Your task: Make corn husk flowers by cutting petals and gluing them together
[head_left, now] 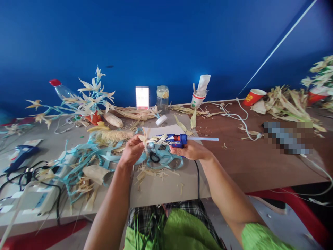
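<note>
Looks to me like this is the gluing step: the right hand (pixel 194 150) is wrapped around a blue glue gun (pixel 184 139), while the left hand (pixel 132 149) pinches a pale husk flower (pixel 144 138) between thumb and fingers. Both are up in front of the person, over the near part of the table (pixel 161 192), with a tangle of blue ribbon (pixel 166 162) and some husk scraps (pixel 145 172) lying below. The gun's long axis runs sideways, close to level as far as I can tell, with its front end aimed at the left hand and the clear glue stick (pixel 204 139) poking straight out the back, the other way. Its black cord (pixel 198 177) drops down toward the table's near edge. The flower sits just off the gun's front, petals splaying up and down, but its stem line is too messy to call. Pale bits overlap the barrel there, so I can't say whether the tip is actually touching anything. If I had to judge, the next move calls for a steady left pinch, a careful trigger squeeze, and fingertips kept well off that hot nozzle.
</note>
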Available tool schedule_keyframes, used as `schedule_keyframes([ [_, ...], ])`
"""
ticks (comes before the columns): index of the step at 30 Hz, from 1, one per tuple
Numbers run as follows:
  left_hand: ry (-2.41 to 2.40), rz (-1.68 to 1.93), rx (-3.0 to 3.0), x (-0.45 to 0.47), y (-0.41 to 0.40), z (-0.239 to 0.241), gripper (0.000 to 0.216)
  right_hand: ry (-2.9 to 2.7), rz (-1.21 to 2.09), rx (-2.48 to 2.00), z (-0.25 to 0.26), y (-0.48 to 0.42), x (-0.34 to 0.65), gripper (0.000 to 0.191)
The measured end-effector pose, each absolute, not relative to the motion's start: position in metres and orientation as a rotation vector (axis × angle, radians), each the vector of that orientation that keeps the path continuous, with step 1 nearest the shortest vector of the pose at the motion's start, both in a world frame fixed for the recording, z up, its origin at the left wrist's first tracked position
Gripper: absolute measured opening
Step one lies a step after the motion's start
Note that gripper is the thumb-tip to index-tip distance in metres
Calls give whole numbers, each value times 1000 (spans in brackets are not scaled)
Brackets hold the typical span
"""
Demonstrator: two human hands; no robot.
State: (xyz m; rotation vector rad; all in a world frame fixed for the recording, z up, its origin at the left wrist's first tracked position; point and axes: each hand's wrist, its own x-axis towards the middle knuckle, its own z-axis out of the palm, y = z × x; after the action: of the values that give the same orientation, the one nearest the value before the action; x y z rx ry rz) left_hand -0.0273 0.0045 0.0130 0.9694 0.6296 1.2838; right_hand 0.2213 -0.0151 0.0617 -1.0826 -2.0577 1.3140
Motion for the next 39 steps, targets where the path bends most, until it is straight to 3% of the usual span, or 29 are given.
schedule_keyframes([
  [31, 641, 1270, 944, -27, 3, 16, 22, -2030, 1339, -1062, 62, -15, 221, 29],
  [39, 627, 1298, 921, -28, 2, 16, 23, -1791, 1407, -952, 57, -11, 229, 36],
])
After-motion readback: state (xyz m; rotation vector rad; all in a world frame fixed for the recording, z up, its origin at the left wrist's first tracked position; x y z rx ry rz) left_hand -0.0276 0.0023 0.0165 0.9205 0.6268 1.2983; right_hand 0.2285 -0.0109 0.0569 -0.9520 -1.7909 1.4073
